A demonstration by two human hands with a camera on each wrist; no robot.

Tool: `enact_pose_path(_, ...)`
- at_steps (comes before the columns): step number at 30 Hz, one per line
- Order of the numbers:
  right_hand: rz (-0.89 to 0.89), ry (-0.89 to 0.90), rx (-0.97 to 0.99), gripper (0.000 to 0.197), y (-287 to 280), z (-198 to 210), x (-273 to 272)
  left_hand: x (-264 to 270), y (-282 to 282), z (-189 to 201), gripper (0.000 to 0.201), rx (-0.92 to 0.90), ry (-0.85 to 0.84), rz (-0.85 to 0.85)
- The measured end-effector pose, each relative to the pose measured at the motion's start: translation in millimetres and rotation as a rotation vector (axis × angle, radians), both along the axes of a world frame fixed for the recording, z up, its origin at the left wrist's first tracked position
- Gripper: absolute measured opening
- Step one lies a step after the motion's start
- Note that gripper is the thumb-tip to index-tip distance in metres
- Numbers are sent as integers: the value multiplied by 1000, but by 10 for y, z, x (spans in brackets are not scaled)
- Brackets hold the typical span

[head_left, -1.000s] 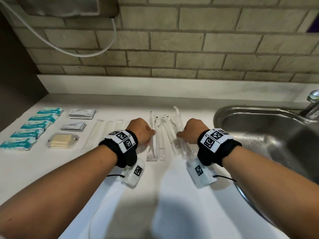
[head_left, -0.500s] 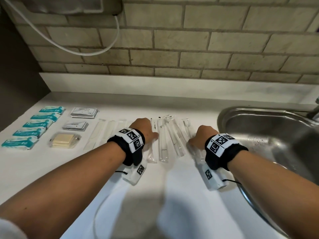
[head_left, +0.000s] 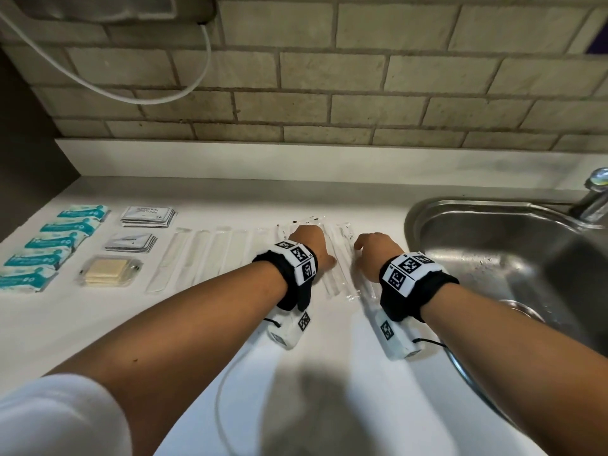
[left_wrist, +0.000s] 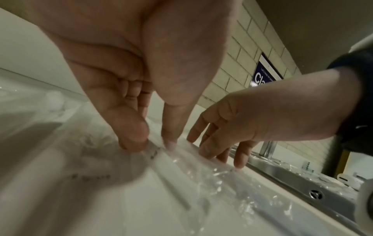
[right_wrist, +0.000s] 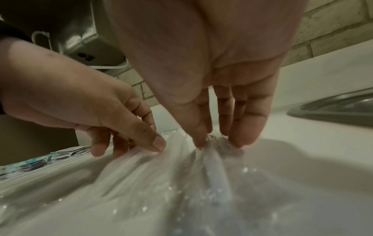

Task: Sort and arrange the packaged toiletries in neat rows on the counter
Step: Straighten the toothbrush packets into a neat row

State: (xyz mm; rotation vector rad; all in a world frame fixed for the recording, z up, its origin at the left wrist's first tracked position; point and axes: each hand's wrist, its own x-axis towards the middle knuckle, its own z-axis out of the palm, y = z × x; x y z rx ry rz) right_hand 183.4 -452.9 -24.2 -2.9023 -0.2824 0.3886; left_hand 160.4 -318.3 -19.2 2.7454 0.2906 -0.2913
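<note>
Several clear-wrapped toothbrush packets lie side by side mid-counter, under both hands. My left hand rests on their left part. In the left wrist view its thumb and straight fingers press down on one packet's end. My right hand is just right of it, beside the sink. Its straight fingertips press on another packet. Neither hand lifts anything. Sorted to the left are a row of clear long packets, teal packets, two sachet stacks and a clear box with beige bars.
A steel sink with a faucet sits right of the packets. A brick wall and white upstand close the back. A white cable hangs from a wall unit at the upper left. The counter's near part is bare white.
My left hand has slid right, onto the loose packets. The right hand has drawn the rightmost packets toward the sink, so the bunch is more spread and parallel.
</note>
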Motion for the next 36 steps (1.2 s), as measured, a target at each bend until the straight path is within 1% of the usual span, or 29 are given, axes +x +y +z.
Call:
enact_pose_path(3,-21,18,-11,30,-17,15,-2,8,26,-5,32,-49,10,18)
enact_pose_path(4,-22,22,-17,24,-14,22,1,1,48,4,29,-89,1,22)
enact_pose_path(5,-24,26,-38,16,-21,27,2,-15,52,22,22,-131,-9,26)
enact_pose_path(6,-23,26,-59,9,-33,28,1,-37,49,43,21,-166,-21,41)
enact_pose_path(7,-33,25,-77,11,-37,26,-5,-52,51,54,34,-200,-17,70)
enact_pose_path(8,-44,16,-82,16,-33,22,-14,-66,47,58,40,-228,-10,93)
enact_pose_path(9,-56,12,-84,21,-28,22,-30,-81,40,49,34,-248,2,99)
enact_pose_path(10,-54,2,-85,25,-22,18,-39,-95,33,33,20,-248,26,90)
enact_pose_path(11,-49,-3,-93,28,-16,20,-50,-111,26,18,13,-250,46,93)
enact_pose_path(13,-43,4,-104,28,-18,21,-44,-125,11,6,26,-235,73,88)
enact_pose_path(14,-42,16,-106,27,-25,22,-38,-130,3,8,27,-236,75,84)
enact_pose_path(18,-51,44,-97,28,-74,60,-27,-142,-16,34,15,-247,81,69)
enact_pose_path(22,-112,40,22,14,-95,139,-24,-154,1,35,18,-220,58,73)
enact_pose_path(24,-160,28,92,24,-87,159,-19,-161,-1,43,10,-190,42,80)
enact_pose_path(25,-173,38,98,26,-84,154,-12,-168,0,47,9,-176,36,82)
enact_pose_path(27,-168,66,82,20,-78,151,-24,-165,5,43,20,-157,32,87)
enact_pose_path(29,-149,71,35,2,-91,139,-30,-168,11,39,14,-132,33,77)
enact_pose_path(30,-134,73,19,5,-94,127,-30,-164,16,35,11,-119,31,66)
enact_pose_path(32,-111,89,-28,4,-96,109,-46,-160,23,35,15,-92,28,34)
enact_pose_path(34,-104,93,-67,12,-110,80,-52,-156,41,37,13,-72,5,0)
enact_pose_path(36,-115,87,-77,6,-148,70,-59,-157,81,51,20,-64,-35,-37)
